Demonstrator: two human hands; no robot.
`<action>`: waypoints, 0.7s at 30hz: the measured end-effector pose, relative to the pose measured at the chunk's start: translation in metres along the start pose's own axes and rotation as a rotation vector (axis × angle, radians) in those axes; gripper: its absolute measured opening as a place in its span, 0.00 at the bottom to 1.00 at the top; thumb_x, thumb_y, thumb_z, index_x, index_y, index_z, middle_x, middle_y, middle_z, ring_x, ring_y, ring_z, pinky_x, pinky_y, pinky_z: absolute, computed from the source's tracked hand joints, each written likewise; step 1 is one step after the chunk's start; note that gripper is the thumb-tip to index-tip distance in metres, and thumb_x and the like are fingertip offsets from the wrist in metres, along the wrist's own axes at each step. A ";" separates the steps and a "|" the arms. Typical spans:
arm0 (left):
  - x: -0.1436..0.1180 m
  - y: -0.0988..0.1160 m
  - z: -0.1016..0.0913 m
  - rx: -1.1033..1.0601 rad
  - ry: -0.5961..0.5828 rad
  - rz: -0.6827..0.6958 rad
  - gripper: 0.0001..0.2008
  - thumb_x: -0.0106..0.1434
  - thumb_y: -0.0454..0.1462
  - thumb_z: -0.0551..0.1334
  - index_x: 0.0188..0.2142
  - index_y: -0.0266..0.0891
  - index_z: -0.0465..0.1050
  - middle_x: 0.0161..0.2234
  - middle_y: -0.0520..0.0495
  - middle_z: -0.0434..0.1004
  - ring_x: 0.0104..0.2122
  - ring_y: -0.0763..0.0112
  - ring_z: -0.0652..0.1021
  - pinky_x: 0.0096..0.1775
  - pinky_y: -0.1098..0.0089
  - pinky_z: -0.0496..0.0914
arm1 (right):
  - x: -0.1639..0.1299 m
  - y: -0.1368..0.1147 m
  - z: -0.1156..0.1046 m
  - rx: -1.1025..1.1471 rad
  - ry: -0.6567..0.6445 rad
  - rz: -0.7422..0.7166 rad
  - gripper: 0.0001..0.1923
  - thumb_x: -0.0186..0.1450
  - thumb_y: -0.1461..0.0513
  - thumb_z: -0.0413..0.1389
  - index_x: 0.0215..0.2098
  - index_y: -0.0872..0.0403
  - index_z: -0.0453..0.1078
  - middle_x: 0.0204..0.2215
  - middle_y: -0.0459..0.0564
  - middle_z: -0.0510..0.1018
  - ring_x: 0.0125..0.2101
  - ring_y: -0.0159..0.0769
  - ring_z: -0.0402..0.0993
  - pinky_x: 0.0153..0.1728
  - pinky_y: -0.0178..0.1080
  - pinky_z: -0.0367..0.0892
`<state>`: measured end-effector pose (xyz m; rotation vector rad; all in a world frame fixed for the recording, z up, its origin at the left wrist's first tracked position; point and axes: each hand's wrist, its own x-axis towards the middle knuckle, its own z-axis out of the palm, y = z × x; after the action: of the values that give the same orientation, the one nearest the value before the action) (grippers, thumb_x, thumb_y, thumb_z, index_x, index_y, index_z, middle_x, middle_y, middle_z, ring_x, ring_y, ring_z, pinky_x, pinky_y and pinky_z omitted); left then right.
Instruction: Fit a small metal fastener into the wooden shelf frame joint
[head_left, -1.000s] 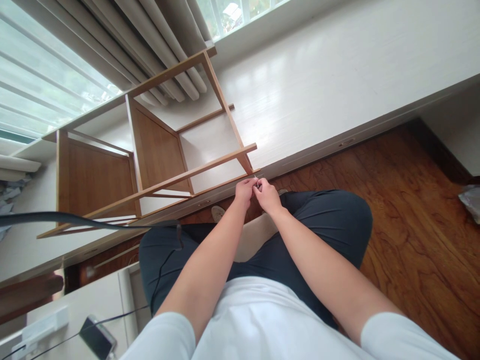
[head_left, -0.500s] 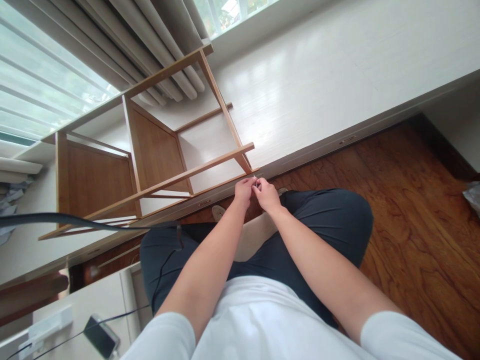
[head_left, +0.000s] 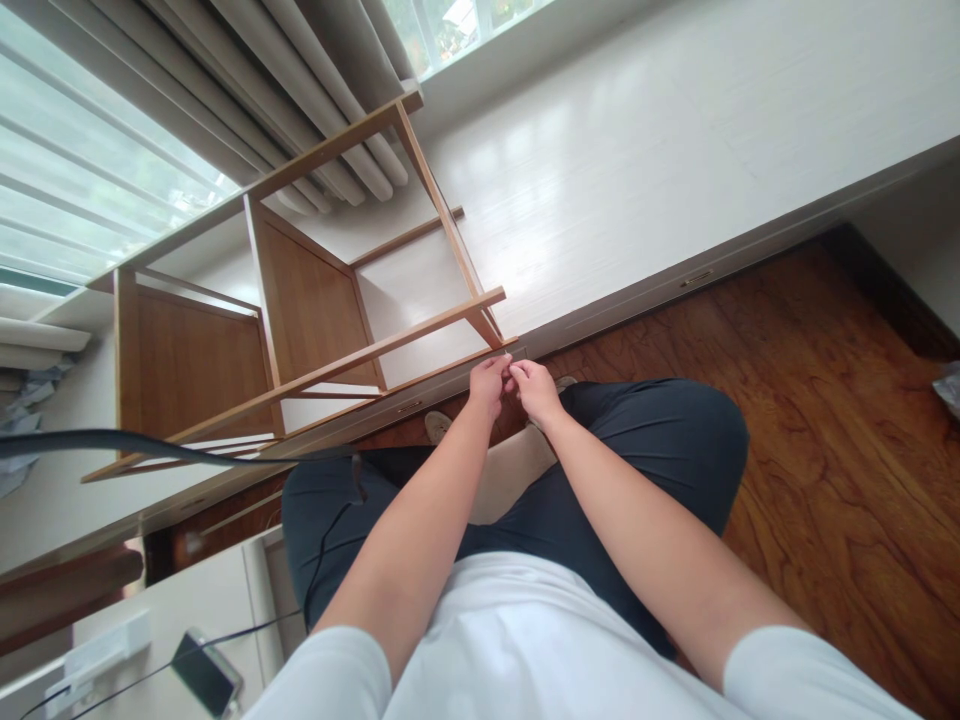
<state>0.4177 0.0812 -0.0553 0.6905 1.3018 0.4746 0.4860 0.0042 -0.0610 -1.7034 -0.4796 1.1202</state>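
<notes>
My left hand (head_left: 488, 384) and my right hand (head_left: 532, 390) meet in front of me, fingertips pinched together. Between them is something very small, with a pale tip showing above the fingers; its kind I cannot make out. Just beyond the hands lies the near corner of a wooden frame (head_left: 390, 345), a rack with slim rails and two brown panels (head_left: 315, 290), resting on its side on a white ledge (head_left: 637, 180). Neither hand visibly touches the frame.
Beige curtains (head_left: 300, 90) hang behind the frame at a window. To the lower left, a phone (head_left: 206, 672) and a white power strip (head_left: 105, 655) lie on a pale surface. A dark strap (head_left: 172, 447) crosses the left side. Wooden floor (head_left: 840, 460) spreads to the right.
The fingers of my right hand have shifted slightly against the left; a dark bit seen between them earlier is now hidden. The frame stays in place.
</notes>
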 end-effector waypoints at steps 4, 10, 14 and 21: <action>0.000 0.000 0.002 -0.020 0.009 -0.033 0.13 0.55 0.38 0.75 0.31 0.36 0.72 0.22 0.54 0.70 0.17 0.78 0.68 0.22 0.74 0.62 | 0.001 -0.004 0.003 0.316 -0.034 0.232 0.11 0.72 0.58 0.52 0.33 0.52 0.70 0.21 0.43 0.76 0.16 0.27 0.61 0.18 0.30 0.55; 0.002 0.001 0.005 0.014 0.055 -0.018 0.14 0.52 0.38 0.77 0.32 0.36 0.75 0.24 0.52 0.71 0.20 0.78 0.69 0.24 0.74 0.61 | 0.002 -0.002 0.003 0.272 0.059 0.251 0.10 0.70 0.53 0.54 0.36 0.50 0.65 0.20 0.41 0.74 0.16 0.30 0.63 0.19 0.31 0.57; 0.002 0.002 0.005 0.047 0.087 -0.001 0.14 0.51 0.38 0.77 0.31 0.36 0.76 0.26 0.50 0.74 0.24 0.76 0.72 0.26 0.74 0.61 | 0.000 0.001 0.001 -0.010 0.191 0.068 0.13 0.64 0.52 0.60 0.38 0.48 0.62 0.23 0.40 0.75 0.26 0.37 0.74 0.32 0.36 0.66; 0.001 0.005 0.003 0.042 0.096 -0.023 0.15 0.49 0.39 0.78 0.31 0.37 0.76 0.27 0.51 0.75 0.25 0.77 0.72 0.27 0.73 0.60 | -0.006 -0.006 -0.003 -0.268 0.223 0.020 0.10 0.62 0.56 0.59 0.39 0.47 0.63 0.26 0.42 0.76 0.32 0.42 0.75 0.36 0.39 0.63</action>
<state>0.4209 0.0845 -0.0523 0.6943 1.4122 0.4680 0.4863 0.0009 -0.0528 -2.0431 -0.4895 0.8955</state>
